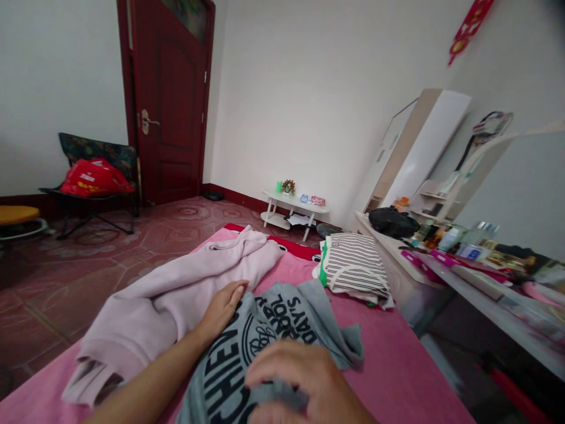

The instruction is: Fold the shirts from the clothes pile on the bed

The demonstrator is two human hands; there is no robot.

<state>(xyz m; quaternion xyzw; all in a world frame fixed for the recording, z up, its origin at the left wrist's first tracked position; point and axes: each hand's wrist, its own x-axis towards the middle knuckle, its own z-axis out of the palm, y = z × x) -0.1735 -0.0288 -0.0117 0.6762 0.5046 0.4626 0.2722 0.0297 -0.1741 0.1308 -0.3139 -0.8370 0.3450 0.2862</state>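
Gray shirt — "CHIEV", "OOL", "DAY'S"; red bag — lettering blurred

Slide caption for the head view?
Left hand and right hand at a gray lettered T-shirt, pale pink sweatshirt alongside.

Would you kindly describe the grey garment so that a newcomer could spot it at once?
Find the pink-covered bed in the lower middle of the picture. On it, the grey garment lies between the lilac garment on the left and the striped folded clothes on the right. Only it bears large black lettering.
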